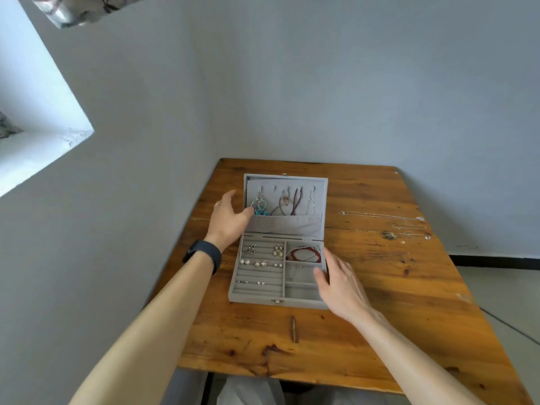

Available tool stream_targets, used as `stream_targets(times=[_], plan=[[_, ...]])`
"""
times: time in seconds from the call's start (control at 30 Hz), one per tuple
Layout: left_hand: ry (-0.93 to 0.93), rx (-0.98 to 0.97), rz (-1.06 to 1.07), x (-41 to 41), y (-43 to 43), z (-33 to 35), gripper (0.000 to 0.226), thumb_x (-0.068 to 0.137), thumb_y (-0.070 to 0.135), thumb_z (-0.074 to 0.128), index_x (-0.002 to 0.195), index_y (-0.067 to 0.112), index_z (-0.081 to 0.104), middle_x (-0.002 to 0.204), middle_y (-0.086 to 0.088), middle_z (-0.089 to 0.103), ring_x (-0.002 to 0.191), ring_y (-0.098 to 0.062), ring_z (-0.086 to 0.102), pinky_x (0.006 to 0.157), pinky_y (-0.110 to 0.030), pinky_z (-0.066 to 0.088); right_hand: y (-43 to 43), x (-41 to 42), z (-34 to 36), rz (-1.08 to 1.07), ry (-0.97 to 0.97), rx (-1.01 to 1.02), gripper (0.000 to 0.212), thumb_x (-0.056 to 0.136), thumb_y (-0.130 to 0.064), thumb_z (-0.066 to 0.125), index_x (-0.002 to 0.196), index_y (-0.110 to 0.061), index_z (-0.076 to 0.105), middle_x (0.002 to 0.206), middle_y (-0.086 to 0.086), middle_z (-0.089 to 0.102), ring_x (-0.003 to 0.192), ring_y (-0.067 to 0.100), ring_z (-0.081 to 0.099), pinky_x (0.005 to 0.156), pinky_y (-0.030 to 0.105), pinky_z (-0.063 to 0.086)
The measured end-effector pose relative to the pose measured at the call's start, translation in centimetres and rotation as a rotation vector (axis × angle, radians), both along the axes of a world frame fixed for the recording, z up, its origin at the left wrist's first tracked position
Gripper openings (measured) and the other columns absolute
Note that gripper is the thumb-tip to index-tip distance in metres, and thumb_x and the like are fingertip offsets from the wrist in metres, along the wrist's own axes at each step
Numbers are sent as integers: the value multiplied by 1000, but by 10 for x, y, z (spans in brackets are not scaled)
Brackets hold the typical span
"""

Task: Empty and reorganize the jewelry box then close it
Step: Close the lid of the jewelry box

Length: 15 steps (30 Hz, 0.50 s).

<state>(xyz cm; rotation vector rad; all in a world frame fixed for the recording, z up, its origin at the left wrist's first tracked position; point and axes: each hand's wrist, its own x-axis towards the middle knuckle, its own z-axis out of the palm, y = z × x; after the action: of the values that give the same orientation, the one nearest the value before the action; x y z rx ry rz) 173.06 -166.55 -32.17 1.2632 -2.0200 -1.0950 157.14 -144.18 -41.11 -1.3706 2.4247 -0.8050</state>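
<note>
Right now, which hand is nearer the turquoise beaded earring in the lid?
Left. The left hand is beside the turquoise earring; the right hand rests at the grey box's tray.

Lies open as a grey velvet jewelry box [257, 299], necklaces [295, 201] hung in its lid [287, 225], earrings [277, 250] on ribbed rows, red bracelet [304, 254] in a side compartment.

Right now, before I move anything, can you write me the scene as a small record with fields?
box: grey jewelry box, open, lid laid back on the wooden table
lid: turquoise earring, purple bead strand and thin chains hang in it
tray: small earrings in the left rows; red bracelet in the far right compartment
left hand: open, at the lid's left edge, beside the turquoise earring
right hand: open, fingers at the tray's right wall
table: silver necklaces lie right of the box
</note>
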Motion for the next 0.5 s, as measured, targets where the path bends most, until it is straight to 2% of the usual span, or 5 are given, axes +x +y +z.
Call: stream_targets(times=[0.13, 0.27, 0.4, 0.5], plan=[[99, 146, -46, -19, -29, 10, 78, 91, 23, 66, 156, 28, 22, 155, -10, 36, 137, -30, 41, 107, -42, 41, 0, 2, -18, -10, 2, -83, 60, 106, -34, 39, 159, -25, 14, 160, -7, 32, 148, 12, 24, 115, 23, 19], [160, 217, -91, -31, -41, 12, 75, 92, 9, 58, 157, 25, 22, 150, -11, 45, 124, -25, 52, 85, -27, 46, 2, 0, -24, -7, 17, -99, 58, 106, -40, 33, 159, -27, 13, 160, -9, 31, 148, 12, 23, 117, 28, 22], [163, 133, -63, -30, -42, 8, 65, 94, 12, 59, 152, 26, 34, 140, -9, 54, 117, -25, 58, 83, -30, 53, 3, 1, -27, -32, 29, -119, 57, 106, -42, 33, 159, -28, 16, 158, -8, 35, 147, 13, 26, 115, 30, 26], [126, -36, -82, -19, -36, 7, 60, 93, 16, 65, 146, 32, 41, 127, -1, 60, 114, -19, 59, 84, -32, 56, 4, 0, -30, -53, 28, -122, 56, 105, -43, 33, 158, -30, 19, 156, -7, 39, 146, 15, 30, 113, 32, 29]])
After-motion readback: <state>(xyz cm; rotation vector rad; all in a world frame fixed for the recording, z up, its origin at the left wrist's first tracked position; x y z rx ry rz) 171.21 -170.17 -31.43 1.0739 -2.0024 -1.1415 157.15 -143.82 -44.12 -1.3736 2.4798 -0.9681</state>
